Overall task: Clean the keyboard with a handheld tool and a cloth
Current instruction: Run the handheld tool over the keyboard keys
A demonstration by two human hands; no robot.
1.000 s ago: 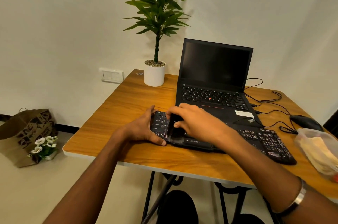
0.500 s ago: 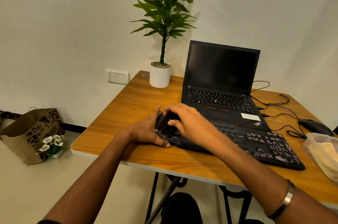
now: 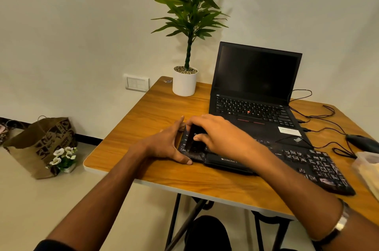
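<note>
A black external keyboard (image 3: 303,164) lies slantwise on the wooden table (image 3: 155,113), in front of the laptop. My right hand (image 3: 221,136) grips a dark handheld tool (image 3: 193,138) and holds it down on the keys at the keyboard's left end. My left hand (image 3: 168,144) rests against that left end, fingers straight along the edge and thumb at the front corner. At the table's right edge sits a clear bag (image 3: 367,168) with something pale yellow inside, perhaps a cloth.
An open black laptop (image 3: 254,86) stands behind the keyboard. A potted plant (image 3: 185,82) occupies the far left corner. Thin cables (image 3: 320,117) and a black mouse (image 3: 361,141) lie at the right. A paper bag (image 3: 41,144) with white flowers is on the floor.
My right hand has slid the tool back and forth over the left keys and now sits a little farther from the left end. My left hand stays on the keyboard's end.
</note>
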